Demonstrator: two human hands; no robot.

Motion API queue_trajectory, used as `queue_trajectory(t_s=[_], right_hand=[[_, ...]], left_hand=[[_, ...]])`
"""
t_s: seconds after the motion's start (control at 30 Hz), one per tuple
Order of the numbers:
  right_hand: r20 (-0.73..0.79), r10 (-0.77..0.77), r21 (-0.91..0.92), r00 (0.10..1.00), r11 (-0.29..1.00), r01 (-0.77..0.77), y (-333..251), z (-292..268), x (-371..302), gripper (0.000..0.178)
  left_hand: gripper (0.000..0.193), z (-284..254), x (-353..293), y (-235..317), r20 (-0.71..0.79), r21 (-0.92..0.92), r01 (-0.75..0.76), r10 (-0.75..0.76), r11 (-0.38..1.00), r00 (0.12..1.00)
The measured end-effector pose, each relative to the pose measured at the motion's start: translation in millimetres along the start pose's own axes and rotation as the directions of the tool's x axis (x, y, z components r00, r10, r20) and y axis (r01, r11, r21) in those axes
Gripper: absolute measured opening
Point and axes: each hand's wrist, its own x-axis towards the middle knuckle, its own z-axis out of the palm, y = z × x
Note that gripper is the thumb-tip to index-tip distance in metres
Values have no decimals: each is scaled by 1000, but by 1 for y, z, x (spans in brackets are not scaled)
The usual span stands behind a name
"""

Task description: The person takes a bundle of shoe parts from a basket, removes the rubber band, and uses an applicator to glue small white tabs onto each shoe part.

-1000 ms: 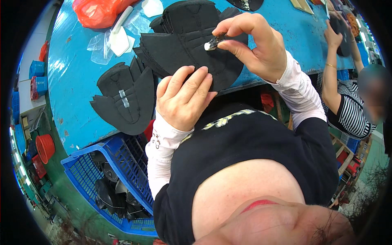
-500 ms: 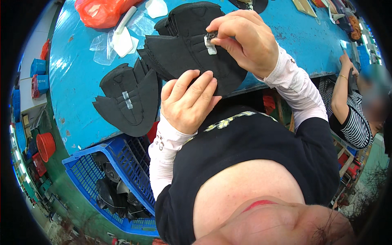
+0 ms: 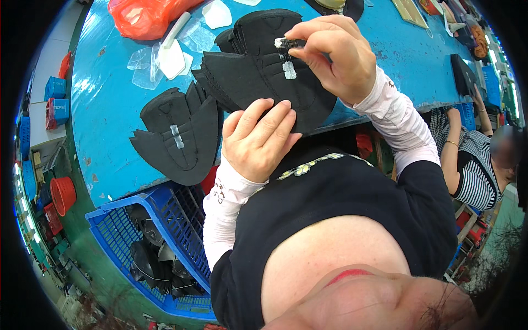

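Right hand [image 3: 290,48]: thumb and forefinger pinching a small dark piece [image 3: 297,43], white end [image 3: 279,42] exposed, at 12 o'clock of a white patch [image 3: 289,70] on the larger black stack [image 3: 236,77]. Left hand [image 3: 256,144]: open, fingers flat on that stack, apparently steadying it against the blue table [image 3: 110,121]. Smaller black stack [image 3: 187,157]: left hand's 9 o'clock, seemingly out of the way.

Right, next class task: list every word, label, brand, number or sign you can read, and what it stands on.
No text can be quoted.
Blue boxes, far left: pale marks, too small to read.
Pale sleeves: small dark marks, lettering or drawing unclear.
Black shirt: yellow-and-white print, no clear words.
Black pieces: no lettering visible.
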Motion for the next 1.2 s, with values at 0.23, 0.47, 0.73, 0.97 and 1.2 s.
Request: queue_trajectory(t_s=[0.23,0.47,0.73,0.97,1.2], right_hand=[[38,76,58,996,995,-78,-23,0,-17,28],[-229,380,311,896,901,-302,15,-32,-7,28],[-156,570,-277,807,759,-589,214,6,-44,32],[-150,676,-231,721,685,-690,223,-2,-59,29],[-273,756,-142,594,579,-803,224,-7,-74,32]], left_hand=[[34,-1,4,1,-8,14,-14,14,1000,1000],[28,-9,12,5,9,78,-47,46,996,999],[21,-16,18,16,26,-101,170,-168,980,985],[19,-19,23,6,113,-281,213,-188,936,976],[23,-23,27,3,224,-247,278,-225,928,948]])
